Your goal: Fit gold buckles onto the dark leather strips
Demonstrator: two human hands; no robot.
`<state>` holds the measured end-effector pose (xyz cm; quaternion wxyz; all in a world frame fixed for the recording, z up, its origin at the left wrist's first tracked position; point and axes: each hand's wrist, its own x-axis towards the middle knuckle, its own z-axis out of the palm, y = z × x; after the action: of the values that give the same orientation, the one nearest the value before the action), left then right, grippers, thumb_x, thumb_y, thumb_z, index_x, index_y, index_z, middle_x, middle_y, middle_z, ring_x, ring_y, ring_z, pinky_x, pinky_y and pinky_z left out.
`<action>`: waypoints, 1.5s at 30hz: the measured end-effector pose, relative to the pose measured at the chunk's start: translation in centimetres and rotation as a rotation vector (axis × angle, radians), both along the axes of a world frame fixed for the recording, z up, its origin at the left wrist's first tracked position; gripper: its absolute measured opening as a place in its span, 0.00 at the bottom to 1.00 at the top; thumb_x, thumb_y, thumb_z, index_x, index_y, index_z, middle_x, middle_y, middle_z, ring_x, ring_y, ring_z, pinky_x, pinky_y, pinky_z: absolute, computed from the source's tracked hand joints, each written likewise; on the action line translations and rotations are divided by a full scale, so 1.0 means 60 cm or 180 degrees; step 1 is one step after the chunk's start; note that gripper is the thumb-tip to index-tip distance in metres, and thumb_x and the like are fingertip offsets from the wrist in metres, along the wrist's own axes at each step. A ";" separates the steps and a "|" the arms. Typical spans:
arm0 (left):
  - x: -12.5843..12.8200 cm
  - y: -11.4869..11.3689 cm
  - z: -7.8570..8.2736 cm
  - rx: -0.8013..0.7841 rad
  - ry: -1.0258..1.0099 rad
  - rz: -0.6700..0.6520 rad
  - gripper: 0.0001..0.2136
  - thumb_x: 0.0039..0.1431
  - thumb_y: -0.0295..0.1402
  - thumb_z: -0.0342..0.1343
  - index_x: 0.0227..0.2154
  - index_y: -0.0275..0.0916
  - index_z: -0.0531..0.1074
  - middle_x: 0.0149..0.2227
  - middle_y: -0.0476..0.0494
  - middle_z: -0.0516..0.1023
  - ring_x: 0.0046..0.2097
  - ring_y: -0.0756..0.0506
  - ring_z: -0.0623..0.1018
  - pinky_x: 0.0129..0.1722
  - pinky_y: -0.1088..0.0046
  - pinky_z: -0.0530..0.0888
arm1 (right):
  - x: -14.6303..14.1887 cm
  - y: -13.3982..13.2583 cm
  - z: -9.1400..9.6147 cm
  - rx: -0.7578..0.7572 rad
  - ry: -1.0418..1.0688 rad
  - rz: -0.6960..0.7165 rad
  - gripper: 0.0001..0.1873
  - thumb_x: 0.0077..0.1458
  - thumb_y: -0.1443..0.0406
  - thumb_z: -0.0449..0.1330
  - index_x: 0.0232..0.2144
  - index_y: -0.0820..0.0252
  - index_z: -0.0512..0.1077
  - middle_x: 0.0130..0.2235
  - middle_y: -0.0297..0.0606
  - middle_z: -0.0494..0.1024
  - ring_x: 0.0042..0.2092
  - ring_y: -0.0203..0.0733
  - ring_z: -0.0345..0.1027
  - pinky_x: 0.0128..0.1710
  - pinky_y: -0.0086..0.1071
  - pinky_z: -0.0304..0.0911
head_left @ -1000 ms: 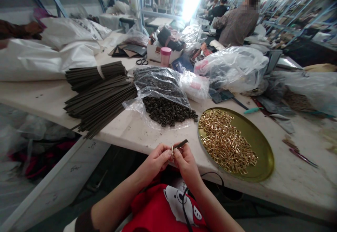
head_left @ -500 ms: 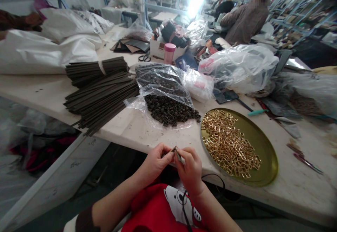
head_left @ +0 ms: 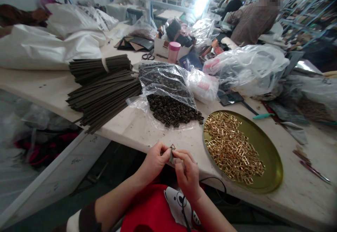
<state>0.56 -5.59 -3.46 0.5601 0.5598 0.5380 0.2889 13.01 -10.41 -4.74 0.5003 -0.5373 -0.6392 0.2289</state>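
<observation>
My left hand [head_left: 154,160] is closed in a pinch on a dark strap [head_left: 171,157] at the table's front edge. A small gold rectangular buckle [head_left: 172,147] sits at the strap's upper end, between my fingertips. From the other side my right hand [head_left: 188,174] is closed with bent fingers, its index fingertip against the strap and buckle; my fingers partly hide both. Just beyond my hands, small dark loops [head_left: 175,114] spill from a clear plastic bag [head_left: 165,79]. To the right, many gold buckles [head_left: 234,147] lie in a round gold-coloured tray [head_left: 272,175].
Bundles of long dark strips [head_left: 105,95] lie on the table [head_left: 126,126] at left. Behind are black scissors [head_left: 148,56], a pink-lidded cup [head_left: 173,52] and plastic bags [head_left: 247,70]. Tweezers [head_left: 314,171] lie at far right. A person [head_left: 252,21] is in the background.
My right hand's fingers have shifted on the strap, with the thumb lower. The gold buckle now shows more clearly above my fingertips. The whole view has shifted slightly.
</observation>
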 end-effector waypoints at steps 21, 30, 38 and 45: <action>-0.012 -0.016 0.009 0.0310 0.0454 -0.0409 0.11 0.51 0.40 0.52 0.22 0.37 0.65 0.22 0.53 0.68 0.27 0.50 0.68 0.27 0.76 0.63 | 0.035 0.000 0.031 -0.0845 -0.0459 0.0885 0.02 0.54 0.67 0.55 0.31 0.57 0.68 0.29 0.32 0.70 0.31 0.35 0.64 0.31 0.27 0.58; -0.012 -0.014 0.009 0.0388 0.0596 -0.0643 0.08 0.53 0.36 0.51 0.25 0.37 0.67 0.25 0.51 0.72 0.29 0.48 0.70 0.28 0.75 0.65 | 0.035 -0.005 0.055 -0.1180 -0.0875 0.0805 0.04 0.55 0.67 0.52 0.30 0.57 0.67 0.30 0.33 0.71 0.32 0.37 0.64 0.31 0.27 0.57; -0.018 -0.010 0.016 0.0358 0.0511 -0.0856 0.06 0.51 0.30 0.48 0.30 0.37 0.69 0.31 0.48 0.76 0.35 0.47 0.74 0.35 0.73 0.67 | 0.027 -0.001 0.040 -0.1263 -0.0987 0.0512 0.06 0.54 0.67 0.51 0.26 0.58 0.63 0.27 0.33 0.69 0.29 0.37 0.63 0.28 0.27 0.56; -0.013 -0.008 0.017 0.0390 0.0577 -0.0826 0.06 0.50 0.28 0.47 0.30 0.37 0.69 0.31 0.48 0.76 0.35 0.47 0.74 0.35 0.73 0.68 | 0.022 0.001 0.031 -0.1206 -0.0968 0.0278 0.05 0.53 0.68 0.51 0.26 0.58 0.62 0.27 0.34 0.70 0.29 0.37 0.64 0.29 0.28 0.58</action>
<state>-0.24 -6.06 -2.47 0.5067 0.6815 0.4909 0.1949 14.34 -10.38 -2.86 0.2784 -0.6216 -0.6755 0.2826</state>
